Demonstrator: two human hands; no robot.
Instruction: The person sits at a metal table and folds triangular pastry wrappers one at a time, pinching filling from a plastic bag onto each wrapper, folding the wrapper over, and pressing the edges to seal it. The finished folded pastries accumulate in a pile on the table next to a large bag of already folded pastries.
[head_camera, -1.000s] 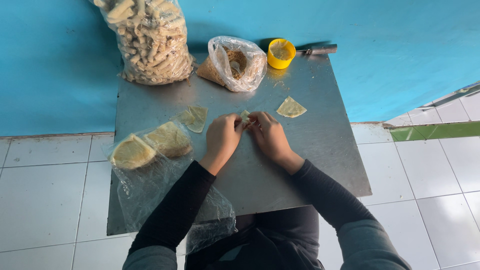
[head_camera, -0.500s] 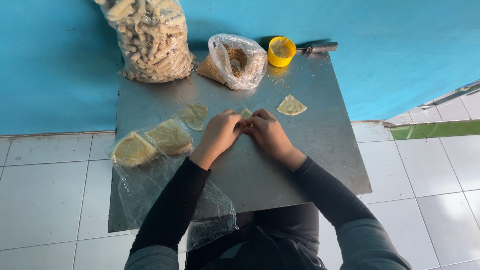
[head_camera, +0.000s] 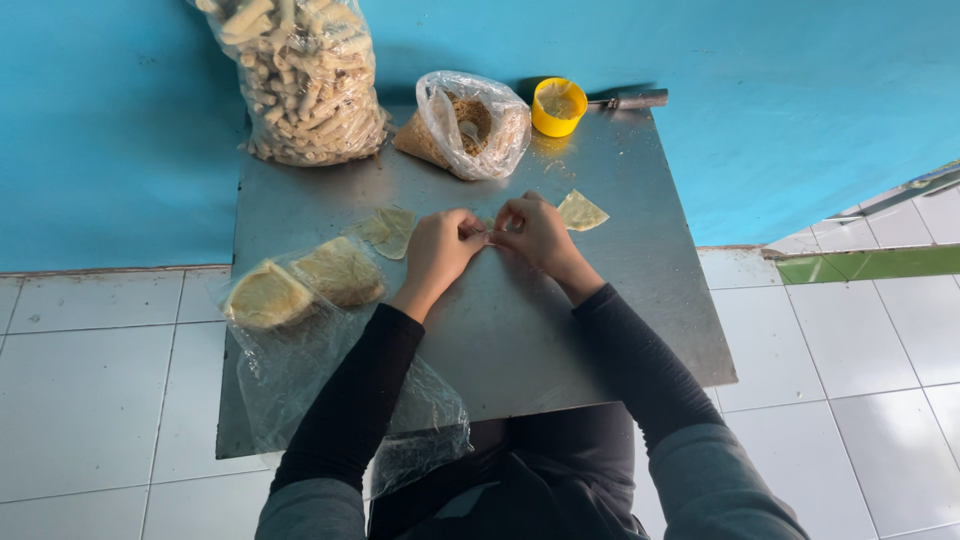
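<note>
Both hands were pinched on one small wrapper (head_camera: 489, 236), left hand (head_camera: 438, 250) and right hand (head_camera: 535, 232) equally close. It sat just below the open crumb bag (head_camera: 470, 125), long axis left-right between the fingertips.

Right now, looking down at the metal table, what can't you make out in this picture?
- What the left hand and right hand pinch between them: head view, fingers cover it.
- Top of the big bag of rolled snacks: cut off by the upper edge.
- Contents of the yellow cup: too small to tell.
- Tool behind the cup: only a handle shows.
</note>
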